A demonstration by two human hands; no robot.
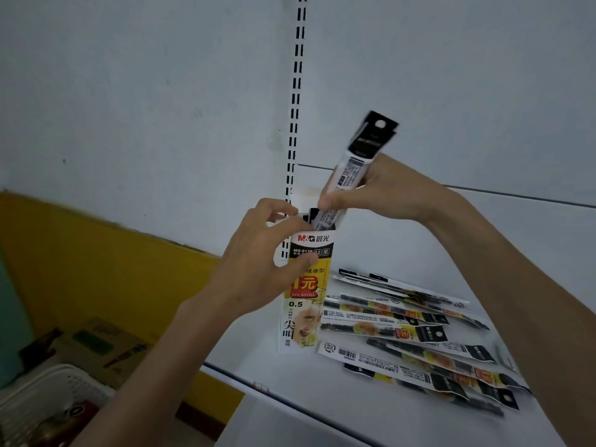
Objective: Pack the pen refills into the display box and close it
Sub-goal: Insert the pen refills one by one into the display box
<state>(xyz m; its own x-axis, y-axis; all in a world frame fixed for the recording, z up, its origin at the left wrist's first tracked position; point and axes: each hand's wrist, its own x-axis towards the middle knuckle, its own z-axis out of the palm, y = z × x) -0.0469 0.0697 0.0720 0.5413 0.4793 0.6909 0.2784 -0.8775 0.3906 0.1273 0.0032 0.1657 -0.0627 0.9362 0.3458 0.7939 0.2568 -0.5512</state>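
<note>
A tall white, yellow and black display box [303,317] stands upright on the white shelf [354,408]. My left hand [258,262] grips its upper part, thumb across the front, fingers at the open top. My right hand [377,191] holds a bundle of packaged pen refills [358,159], tilted, with its lower end inside the box's opening and its black header sticking up. Several more packaged refills [416,343] lie scattered flat on the shelf to the right of the box.
A slotted black-and-white shelf upright [295,101] runs up the white back panel behind the box. Lower left, below the shelf edge, stand cardboard boxes [103,346] and a white plastic basket [48,401] against a yellow wall [96,262].
</note>
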